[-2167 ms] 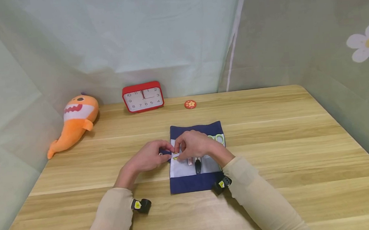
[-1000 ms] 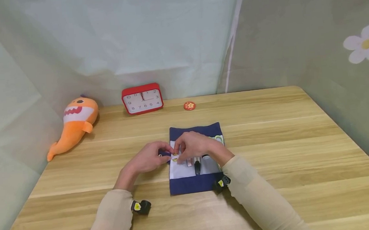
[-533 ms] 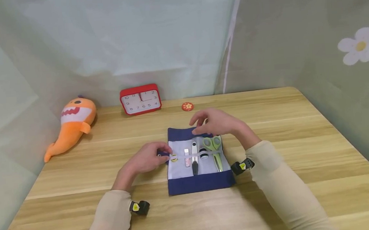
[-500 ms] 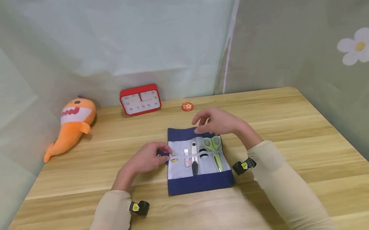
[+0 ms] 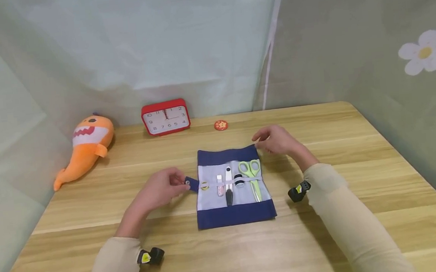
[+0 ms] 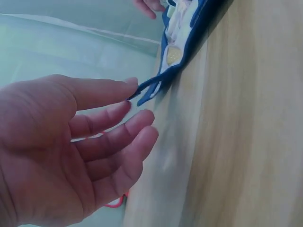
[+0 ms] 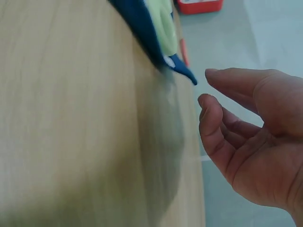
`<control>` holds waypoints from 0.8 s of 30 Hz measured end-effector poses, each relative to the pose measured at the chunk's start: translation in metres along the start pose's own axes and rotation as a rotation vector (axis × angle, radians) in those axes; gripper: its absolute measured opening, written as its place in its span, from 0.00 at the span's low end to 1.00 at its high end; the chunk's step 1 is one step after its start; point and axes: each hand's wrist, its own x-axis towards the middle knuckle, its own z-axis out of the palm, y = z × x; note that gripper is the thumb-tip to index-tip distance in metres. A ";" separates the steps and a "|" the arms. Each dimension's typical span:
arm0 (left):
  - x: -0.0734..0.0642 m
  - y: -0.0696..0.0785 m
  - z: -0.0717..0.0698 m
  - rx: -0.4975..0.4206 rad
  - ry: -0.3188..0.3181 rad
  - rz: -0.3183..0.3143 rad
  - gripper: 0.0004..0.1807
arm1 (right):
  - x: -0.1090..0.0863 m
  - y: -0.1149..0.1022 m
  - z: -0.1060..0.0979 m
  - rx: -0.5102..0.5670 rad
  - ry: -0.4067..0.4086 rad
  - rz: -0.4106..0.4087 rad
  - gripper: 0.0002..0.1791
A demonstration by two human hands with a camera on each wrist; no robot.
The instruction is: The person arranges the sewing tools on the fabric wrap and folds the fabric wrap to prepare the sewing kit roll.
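Note:
A navy fabric tool roll [image 5: 236, 215] with a pale lining lies spread on the table. Under its white elastic band sit a small yellow ring-shaped item [image 5: 204, 186], a pink-and-white eraser-like stick [image 5: 220, 186], a white-and-black seam ripper-like tool [image 5: 229, 186], a black thread spool [image 5: 238, 180] and green-handled scissors [image 5: 252, 176]. My left hand [image 5: 160, 189] pinches the end of the roll's snap tab [image 6: 149, 87] between thumb and index finger, other fingers loosely bent. At the far right corner, my right hand [image 5: 277, 140] has thumb and index fingertips apart, just off the fabric corner [image 7: 187, 73].
An orange plush shark [image 5: 88, 146] lies at the table's left edge. At the back stand a red alarm clock [image 5: 165, 118] and a flat round red badge with a star [image 5: 221, 125]. Pale cloth curtains [image 5: 211, 47] hang behind the wooden table [image 5: 227, 259].
The right hand has left the elastic band and moved back and right to the roll's far corner. The left hand has shifted left from the band's end to the snap tab.

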 end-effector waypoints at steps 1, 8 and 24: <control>-0.004 0.000 -0.001 -0.022 0.001 -0.003 0.10 | 0.001 0.002 0.000 0.012 -0.006 0.009 0.14; -0.033 0.009 0.010 -0.110 -0.123 -0.017 0.10 | 0.007 0.010 0.002 0.056 -0.055 0.027 0.14; -0.045 0.032 0.046 0.150 -0.022 0.012 0.12 | 0.013 0.012 0.005 0.105 -0.150 0.027 0.15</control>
